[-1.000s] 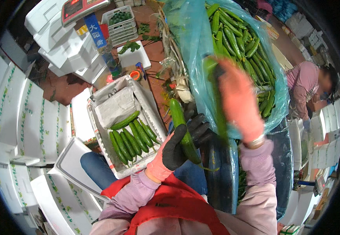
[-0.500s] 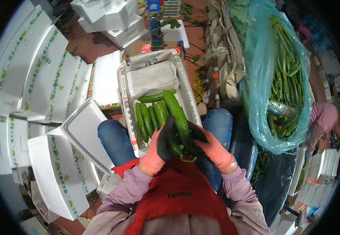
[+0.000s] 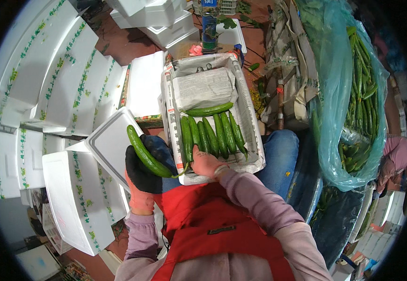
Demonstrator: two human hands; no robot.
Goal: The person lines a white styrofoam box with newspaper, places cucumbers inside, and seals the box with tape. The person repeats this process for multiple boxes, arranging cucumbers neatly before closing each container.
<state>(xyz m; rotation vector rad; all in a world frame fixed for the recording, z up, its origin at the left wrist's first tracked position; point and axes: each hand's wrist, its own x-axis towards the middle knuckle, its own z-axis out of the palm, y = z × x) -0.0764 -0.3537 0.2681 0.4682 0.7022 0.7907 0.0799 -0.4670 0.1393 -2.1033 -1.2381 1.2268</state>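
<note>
My left hand [image 3: 142,173], in a black-palmed coral glove, is wrapped round one long green cucumber [image 3: 145,153]. It holds the cucumber at a slant left of the box, its thin curled stem pointing to my right hand. My right hand [image 3: 207,165], gloved alike, is low over the near ends of the leftmost cucumbers in the box. Its fingers look curled and are partly hidden, so what they grip does not show. Several cucumbers [image 3: 221,133] lie side by side in the newspaper-lined white foam box [image 3: 255,136]. One more cucumber [image 3: 209,110] lies crosswise beyond them.
White foam boxes [image 3: 67,93] are stacked at the left, with a foam lid [image 3: 114,140] leaning near my knee. More foam boxes [image 3: 161,18] stand at the back. To the right, a blue plastic bag [image 3: 325,140] holds many cucumbers. Another person's pink sleeve [image 3: 397,154] shows at far right.
My hands have parted: the left moved left with one cucumber, the right reached leftward into the box. The big cucumber that slanted up between my hands is no longer there. The view has shifted.
</note>
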